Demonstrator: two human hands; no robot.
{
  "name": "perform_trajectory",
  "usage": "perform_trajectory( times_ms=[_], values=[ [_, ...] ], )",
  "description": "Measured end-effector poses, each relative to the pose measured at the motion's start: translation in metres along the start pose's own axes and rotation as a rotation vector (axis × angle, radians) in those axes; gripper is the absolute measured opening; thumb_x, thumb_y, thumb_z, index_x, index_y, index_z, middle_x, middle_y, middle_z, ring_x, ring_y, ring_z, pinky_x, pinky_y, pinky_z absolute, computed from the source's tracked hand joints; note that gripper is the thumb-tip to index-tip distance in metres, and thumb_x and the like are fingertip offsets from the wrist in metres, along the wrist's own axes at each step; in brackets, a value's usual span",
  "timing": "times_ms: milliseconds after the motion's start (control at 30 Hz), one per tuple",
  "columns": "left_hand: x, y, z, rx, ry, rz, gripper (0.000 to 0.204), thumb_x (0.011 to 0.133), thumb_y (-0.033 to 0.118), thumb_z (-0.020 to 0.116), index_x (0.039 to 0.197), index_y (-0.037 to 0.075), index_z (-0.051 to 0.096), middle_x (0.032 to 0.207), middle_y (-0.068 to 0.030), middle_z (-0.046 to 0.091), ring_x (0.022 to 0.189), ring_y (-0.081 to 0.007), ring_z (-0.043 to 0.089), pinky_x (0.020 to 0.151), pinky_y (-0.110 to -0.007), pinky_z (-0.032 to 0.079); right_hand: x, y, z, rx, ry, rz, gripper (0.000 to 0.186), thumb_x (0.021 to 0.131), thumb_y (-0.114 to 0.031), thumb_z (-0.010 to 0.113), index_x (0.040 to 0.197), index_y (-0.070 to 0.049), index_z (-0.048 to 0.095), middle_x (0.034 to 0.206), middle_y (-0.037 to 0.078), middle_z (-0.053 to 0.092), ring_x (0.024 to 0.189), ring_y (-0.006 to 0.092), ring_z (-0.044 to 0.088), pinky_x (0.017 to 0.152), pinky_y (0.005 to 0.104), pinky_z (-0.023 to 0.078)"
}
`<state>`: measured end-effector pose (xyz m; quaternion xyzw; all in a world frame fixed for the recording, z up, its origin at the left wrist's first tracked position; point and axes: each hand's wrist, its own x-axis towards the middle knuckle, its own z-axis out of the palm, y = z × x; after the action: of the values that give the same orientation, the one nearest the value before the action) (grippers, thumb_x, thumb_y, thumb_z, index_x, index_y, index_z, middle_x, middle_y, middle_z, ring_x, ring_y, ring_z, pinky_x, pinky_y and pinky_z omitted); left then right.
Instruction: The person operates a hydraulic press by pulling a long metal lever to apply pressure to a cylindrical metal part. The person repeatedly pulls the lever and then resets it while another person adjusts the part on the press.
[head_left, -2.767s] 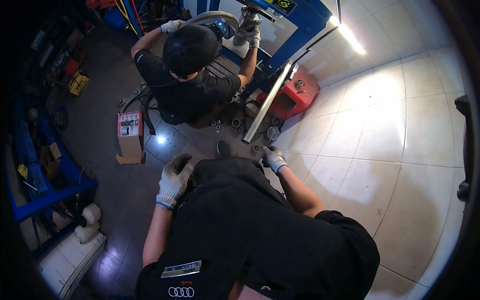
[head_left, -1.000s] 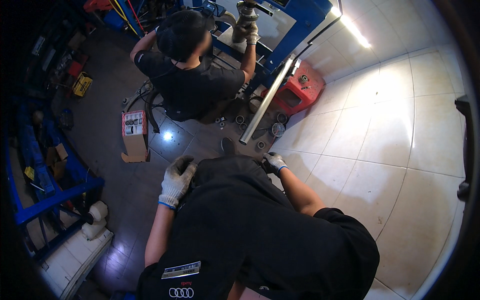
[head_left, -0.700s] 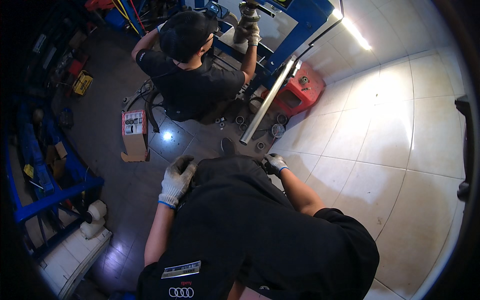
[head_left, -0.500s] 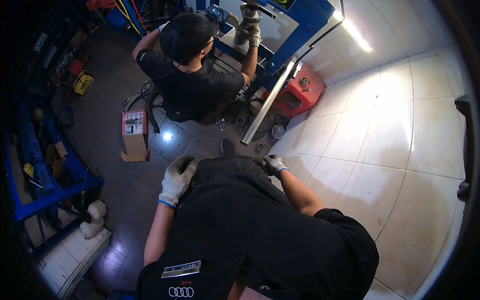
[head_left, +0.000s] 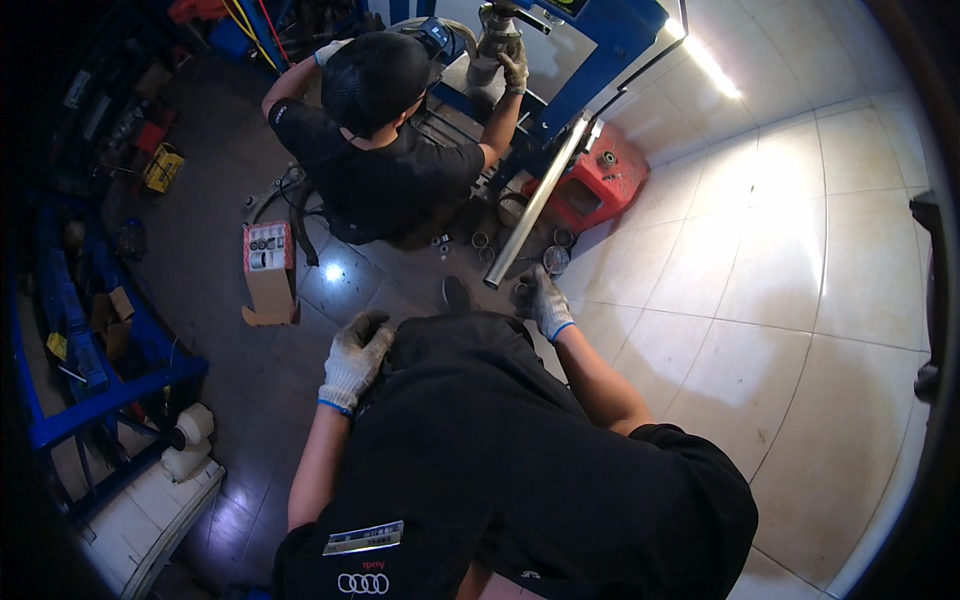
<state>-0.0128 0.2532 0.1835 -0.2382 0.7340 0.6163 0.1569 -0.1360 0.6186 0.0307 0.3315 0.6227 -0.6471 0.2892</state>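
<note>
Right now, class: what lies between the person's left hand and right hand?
In the head view, the person's black clothing fills most of the stretch between the left hand and right hand; a dark shoe shows just beyond its far edge.

a glowing tube light (head_left: 712, 68) shines beside cream-tiled walls (head_left: 745, 370), leaving a bright glare; the dark tiled floor (head_left: 225, 350) reflects a white spot; a blue metal frame (head_left: 120, 401) stands at left.
</note>
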Motion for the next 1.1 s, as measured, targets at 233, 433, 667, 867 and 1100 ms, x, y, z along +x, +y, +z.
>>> perform_trajectory(
  times_ms=[233, 433, 667, 867, 1100],
  values=[
    [-0.002, 0.004, -0.004, 0.058, -0.006, 0.001, 0.035, 0.093, 0.02, 0.066, 0.121, -0.001, 0.066, 0.115, -0.0162, 0.07, 0.109, -0.0241, 0.067, 0.096, -0.034, 0.05, -0.013, -0.034, 0.054, 0.012, -0.052, -0.094, 0.056, 0.098, -0.055, 0.054, 0.132, -0.011, 0.059, 0.109, 0.011, 0.067, 0.088, 0.026, 0.067, 0.068, 0.0433, 0.058],
    [-0.005, 0.002, -0.01, 0.086, 0.004, 0.007, 0.036, 0.094, 0.019, 0.066, 0.124, -0.001, 0.065, 0.116, -0.013, 0.07, 0.106, -0.0201, 0.066, 0.094, -0.033, 0.05, -0.002, -0.036, 0.052, -0.049, 0.051, -0.182, 0.055, 0.099, -0.052, 0.053, 0.126, -0.006, 0.061, 0.095, 0.011, 0.067, 0.075, 0.0228, 0.068, 0.064, 0.0384, 0.058],
    [-0.003, -0.005, -0.008, 0.013, 0.01, -0.001, 0.032, 0.094, 0.018, 0.065, 0.119, -0.001, 0.066, 0.111, -0.0147, 0.072, 0.104, -0.022, 0.068, 0.094, -0.033, 0.051, -0.002, -0.056, 0.045, -0.088, 0.079, -0.12, 0.05, 0.099, -0.05, 0.054, 0.121, -0.006, 0.061, 0.089, 0.009, 0.066, 0.068, 0.0209, 0.065, 0.058, 0.0366, 0.056],
    [0.002, -0.005, -0.01, 0.04, 0.031, -0.01, 0.032, 0.093, 0.018, 0.066, 0.12, -0.001, 0.066, 0.112, -0.0149, 0.072, 0.104, -0.0218, 0.068, 0.094, -0.033, 0.051, -0.007, -0.032, 0.041, -0.396, 0.215, -0.312, 0.056, 0.1, -0.056, 0.051, 0.12, -0.006, 0.065, 0.09, 0.007, 0.067, 0.068, 0.0197, 0.065, 0.06, 0.0351, 0.054],
    [0.004, -0.001, -0.011, 0.034, 0.014, -0.008, 0.033, 0.094, 0.017, 0.065, 0.121, -0.002, 0.065, 0.111, -0.0146, 0.072, 0.104, -0.0213, 0.068, 0.093, -0.032, 0.051, 0.007, -0.005, 0.024, -0.177, 0.116, -0.259, 0.058, 0.099, -0.059, 0.051, 0.116, -0.005, 0.064, 0.084, 0.007, 0.066, 0.064, 0.0187, 0.065, 0.055, 0.0334, 0.054]
  ],
)
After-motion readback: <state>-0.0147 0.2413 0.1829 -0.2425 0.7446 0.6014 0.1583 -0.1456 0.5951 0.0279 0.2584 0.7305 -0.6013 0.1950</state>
